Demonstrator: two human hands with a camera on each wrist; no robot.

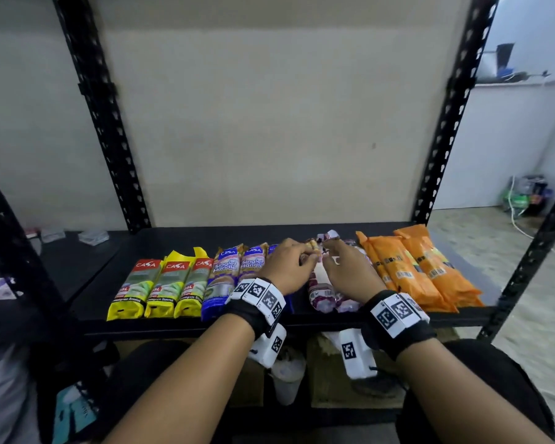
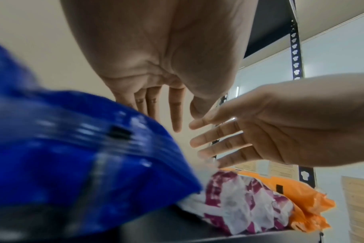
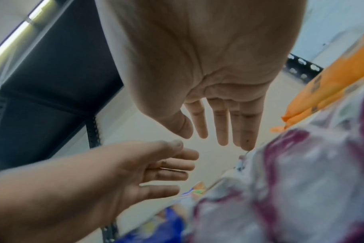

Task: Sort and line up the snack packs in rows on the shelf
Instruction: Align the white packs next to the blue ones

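Note:
On the black shelf board (image 1: pixel 180 241) the packs lie in a row: yellow packs (image 1: pixel 161 290), blue packs (image 1: pixel 228 274), purple-and-white packs (image 1: pixel 321 293) and orange packs (image 1: pixel 420 270). Both hands hover close together over the far ends of the purple-and-white packs. In the left wrist view my left hand (image 2: pixel 185 121) has straight fingers and holds nothing, above a blue pack (image 2: pixel 73 156) and a purple-and-white pack (image 2: pixel 245 202). My right hand (image 3: pixel 194 136) is likewise spread and empty; its fingertips (image 3: pixel 245 146) reach the top edge of a purple-and-white pack (image 3: pixel 291 189).
Black perforated uprights (image 1: pixel 103 123) stand at the shelf's back corners, with a beige back panel (image 1: pixel 269 123) between them. A lower dark surface on the left carries small clear boxes (image 1: pixel 93 237). Bare shelf board lies behind the packs.

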